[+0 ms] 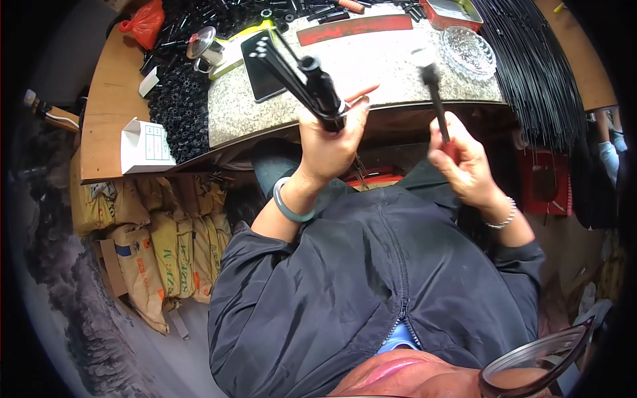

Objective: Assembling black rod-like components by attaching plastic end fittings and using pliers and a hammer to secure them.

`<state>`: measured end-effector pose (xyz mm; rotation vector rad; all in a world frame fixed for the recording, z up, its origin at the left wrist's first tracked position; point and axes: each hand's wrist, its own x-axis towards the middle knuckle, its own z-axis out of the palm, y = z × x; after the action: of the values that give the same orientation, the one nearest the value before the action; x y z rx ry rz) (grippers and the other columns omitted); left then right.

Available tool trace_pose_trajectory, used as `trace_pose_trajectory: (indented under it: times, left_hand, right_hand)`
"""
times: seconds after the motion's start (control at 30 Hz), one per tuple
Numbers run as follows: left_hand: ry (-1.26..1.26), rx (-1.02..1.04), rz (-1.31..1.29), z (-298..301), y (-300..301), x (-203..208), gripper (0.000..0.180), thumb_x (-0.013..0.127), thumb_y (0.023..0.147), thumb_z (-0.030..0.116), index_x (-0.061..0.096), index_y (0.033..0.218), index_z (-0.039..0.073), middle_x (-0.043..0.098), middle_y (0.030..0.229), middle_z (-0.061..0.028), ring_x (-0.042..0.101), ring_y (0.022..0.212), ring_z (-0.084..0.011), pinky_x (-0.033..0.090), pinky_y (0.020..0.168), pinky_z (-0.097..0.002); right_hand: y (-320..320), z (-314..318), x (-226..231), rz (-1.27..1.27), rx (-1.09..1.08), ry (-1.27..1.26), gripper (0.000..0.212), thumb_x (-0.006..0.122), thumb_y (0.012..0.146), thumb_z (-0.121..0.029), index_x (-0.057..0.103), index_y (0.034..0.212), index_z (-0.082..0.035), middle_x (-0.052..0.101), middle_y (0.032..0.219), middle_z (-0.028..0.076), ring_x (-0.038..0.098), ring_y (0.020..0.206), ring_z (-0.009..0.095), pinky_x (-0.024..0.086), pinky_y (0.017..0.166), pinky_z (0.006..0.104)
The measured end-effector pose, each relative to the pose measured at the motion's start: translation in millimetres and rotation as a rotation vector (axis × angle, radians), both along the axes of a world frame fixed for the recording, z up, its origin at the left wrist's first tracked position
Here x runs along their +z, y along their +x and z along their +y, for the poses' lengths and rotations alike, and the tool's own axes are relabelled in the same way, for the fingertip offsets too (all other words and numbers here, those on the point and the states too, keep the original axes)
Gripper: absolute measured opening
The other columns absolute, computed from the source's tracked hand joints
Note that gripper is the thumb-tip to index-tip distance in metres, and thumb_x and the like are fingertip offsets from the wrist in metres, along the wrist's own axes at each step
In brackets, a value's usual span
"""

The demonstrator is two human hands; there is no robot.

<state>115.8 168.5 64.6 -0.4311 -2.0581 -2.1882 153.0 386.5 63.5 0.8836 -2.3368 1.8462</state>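
Note:
My left hand (332,147) is wrapped round the lower end of what looks like a folded umbrella frame (320,89), black, with thin white-tipped ribs beside a thicker black tube. It leans up and to the left over the table's front edge. My right hand (466,162) grips the red handle of a small hammer (433,93); the dark shaft and head point upward, and the head is slightly blurred. Hammer and frame are apart. Behind the frame a dark phone (263,73) lies on the speckled tabletop (391,73).
Small black parts (179,109) cover the table's left and back. A metal cup (206,50), red strip (355,30), glass dish (468,53) and red tin (451,13) stand about. Long black rods (531,73) overhang the right edge. Sacks (172,252) lie under the left side.

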Motion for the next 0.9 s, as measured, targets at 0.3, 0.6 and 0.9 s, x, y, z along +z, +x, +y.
trace_pose_trajectory:
  times: [0.3, 0.6, 0.9]
  left_hand:
    - [0.024, -0.037, 0.168, 14.5, 5.7, 0.8, 0.015, 0.058, 0.076, -0.007, 0.064, 0.09, -0.006, 0.066, 0.098, -0.0165, 0.063, 0.084, -0.0163, 0.049, 0.071, -0.0287]
    - [-0.25, -0.001, 0.111, 7.9, 6.3, 0.8, 0.028, 0.058, 0.071, -0.004, 0.066, 0.097, -0.003, 0.063, 0.074, -0.0068, 0.053, 0.062, -0.0101, 0.045, 0.06, -0.0244]
    - [0.042, 0.042, 0.002, 3.8, 3.3, 7.0, 0.022, 0.055, 0.089, 0.003, 0.058, 0.107, -0.009, 0.05, 0.057, 0.0018, 0.038, 0.038, -0.0014, 0.026, 0.035, -0.0185]
  right_hand:
    - [-17.7, -78.4, 11.2, 0.106, -0.254, -0.258, 0.028, 0.072, 0.073, 0.0, 0.066, 0.1, 0.001, 0.058, 0.095, 0.005, 0.054, 0.087, 0.014, 0.044, 0.08, 0.0274]
    - [-12.1, -74.2, 14.4, 0.108, -0.308, -0.208, 0.011, 0.072, 0.074, -0.003, 0.068, 0.084, -0.001, 0.061, 0.092, 0.009, 0.058, 0.085, 0.017, 0.045, 0.077, 0.028]
    - [-0.4, -38.1, 24.8, 0.136, -0.164, -0.056, 0.009, 0.053, 0.088, -0.008, 0.054, 0.089, 0.001, 0.054, 0.103, 0.014, 0.052, 0.091, 0.018, 0.043, 0.079, 0.0278]
